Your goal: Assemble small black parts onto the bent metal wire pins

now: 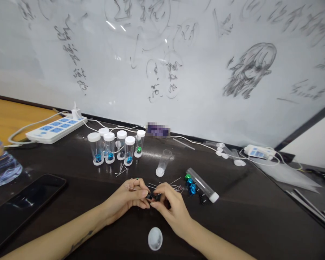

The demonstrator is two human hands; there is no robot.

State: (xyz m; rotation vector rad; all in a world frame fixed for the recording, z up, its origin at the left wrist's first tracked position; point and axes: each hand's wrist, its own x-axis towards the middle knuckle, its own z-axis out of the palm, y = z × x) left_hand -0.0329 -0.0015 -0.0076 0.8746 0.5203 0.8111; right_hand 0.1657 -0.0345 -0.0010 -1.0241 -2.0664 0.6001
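My left hand (134, 195) and my right hand (170, 206) meet low in the middle of the view, both closed on a small black part (151, 196). Fingers hide most of it, so its kind does not show. Thin wire pieces (176, 187) lie just behind my right hand. To the right are small blue and green metal parts (191, 186) beside a clear tube with a white cap (203, 185). A whitish oval piece (155, 238) lies in front of my hands. Behind them, another clear tube (164, 162) stands on a white base.
Several capped clear tubes (109, 148) holding blue or green parts stand at the back left. A power strip (56, 127), a phone (21, 213) and a water bottle (1, 162) are on the left. White caps (221, 151) and a second power strip (260, 152) lie back right, below the whiteboard (195, 90).
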